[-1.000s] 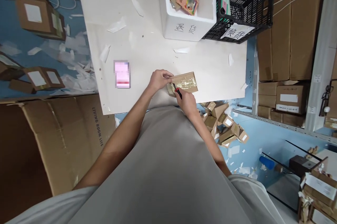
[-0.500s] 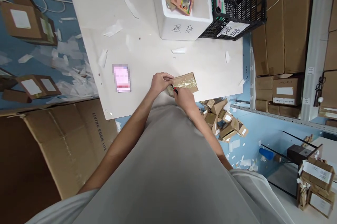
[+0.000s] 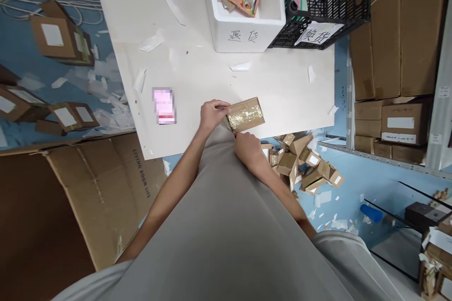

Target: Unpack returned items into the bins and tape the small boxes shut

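A small cardboard box (image 3: 246,115), with shiny clear tape across its upper face, lies near the front edge of the white table. My left hand (image 3: 213,115) is closed on the box's left end, thumb and fingers pinching its edge. Just below the box's lower left corner, my right hand (image 3: 247,150) is wrapped round a box cutter (image 3: 235,134). Only a bit of red and a thin dark tip of the cutter show; the fist hides the rest. The tip is at the box's left end, though I cannot tell whether it touches the cardboard.
A white foam box (image 3: 247,37) with colourful packs and a black crate (image 3: 325,9) stand at the back. A pink blurred item (image 3: 164,105) lies on the table (image 3: 197,75) at left, among paper scraps. Opened cartons (image 3: 303,164) litter the floor at right; a large carton (image 3: 116,188) stands at left.
My right hand with the box cutter has moved down and toward me, off the box's taped face, so more tape shows. My left hand keeps its hold at the left end.
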`<state>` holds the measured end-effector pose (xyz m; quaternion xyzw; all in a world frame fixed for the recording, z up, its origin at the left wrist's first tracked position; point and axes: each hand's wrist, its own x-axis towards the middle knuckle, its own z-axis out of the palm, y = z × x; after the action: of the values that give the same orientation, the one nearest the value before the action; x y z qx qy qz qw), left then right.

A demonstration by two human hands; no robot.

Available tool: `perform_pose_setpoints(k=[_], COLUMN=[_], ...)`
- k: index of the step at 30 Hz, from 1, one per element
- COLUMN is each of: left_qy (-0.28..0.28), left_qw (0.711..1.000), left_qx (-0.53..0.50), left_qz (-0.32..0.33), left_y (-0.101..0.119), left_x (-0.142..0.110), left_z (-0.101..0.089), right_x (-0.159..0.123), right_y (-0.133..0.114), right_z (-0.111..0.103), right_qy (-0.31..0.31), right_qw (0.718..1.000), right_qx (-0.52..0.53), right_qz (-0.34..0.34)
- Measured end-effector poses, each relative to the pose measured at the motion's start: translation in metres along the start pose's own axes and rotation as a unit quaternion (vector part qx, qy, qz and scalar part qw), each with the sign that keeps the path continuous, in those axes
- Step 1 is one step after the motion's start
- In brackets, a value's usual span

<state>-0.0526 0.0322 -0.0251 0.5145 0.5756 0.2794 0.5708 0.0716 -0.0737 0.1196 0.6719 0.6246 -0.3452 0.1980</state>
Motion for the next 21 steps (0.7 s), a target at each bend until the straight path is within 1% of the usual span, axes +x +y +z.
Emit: perform_pose_setpoints(k=[3, 6, 7, 9, 10, 12, 14, 16, 18, 21], left_qy=[-0.003, 0.02, 0.037, 0.063, 0.062, 0.025, -0.023, -0.044, -0.043, -0.027], left_qw=[1.0, 0.999, 0.997, 0.989, 0.983, 0.974, 0.968, 0.963, 0.958, 0.947], left_qx=[0.013, 0.05, 0.073, 0.122, 0.142, 0.16, 0.165, 0.174, 0.194, 0.231], left_qz=[-0.003, -0.007, 0.007, 0.063, 0.097, 0.156, 0.189, 0.202, 0.207, 0.221], left_y=[0.0, 0.009, 0.014, 0.027, 0.034, 0.046, 0.05, 0.047, 0.04, 0.03], left_x=[-0.002, -0.011, -0.015, -0.023, -0.028, -0.035, -0.039, -0.041, -0.042, -0.042], left_z=[-0.001, 0.002, 0.006, 0.018, 0.027, 0.048, 0.069, 0.085, 0.094, 0.098], right_x=[-0.015, -0.029, -0.032, -0.033, -0.031, -0.023, -0.013, -0.003, 0.006, 0.019], right_y=[0.015, 0.042, 0.053, 0.075, 0.085, 0.103, 0.117, 0.124, 0.127, 0.125], right_z=[-0.008, -0.019, -0.022, -0.029, -0.032, -0.038, -0.044, -0.049, -0.054, -0.061], right_qy=[0.002, 0.038, 0.055, 0.082, 0.09, 0.101, 0.108, 0.107, 0.097, 0.072], right_qw=[0.999, 0.999, 0.998, 0.994, 0.992, 0.99, 0.989, 0.99, 0.993, 0.996], right_qx=[-0.011, 0.02, 0.033, 0.053, 0.057, 0.06, 0.059, 0.054, 0.046, 0.027], right_qz=[0.034, 0.021, 0.027, 0.051, 0.064, 0.08, 0.08, 0.068, 0.051, 0.04])
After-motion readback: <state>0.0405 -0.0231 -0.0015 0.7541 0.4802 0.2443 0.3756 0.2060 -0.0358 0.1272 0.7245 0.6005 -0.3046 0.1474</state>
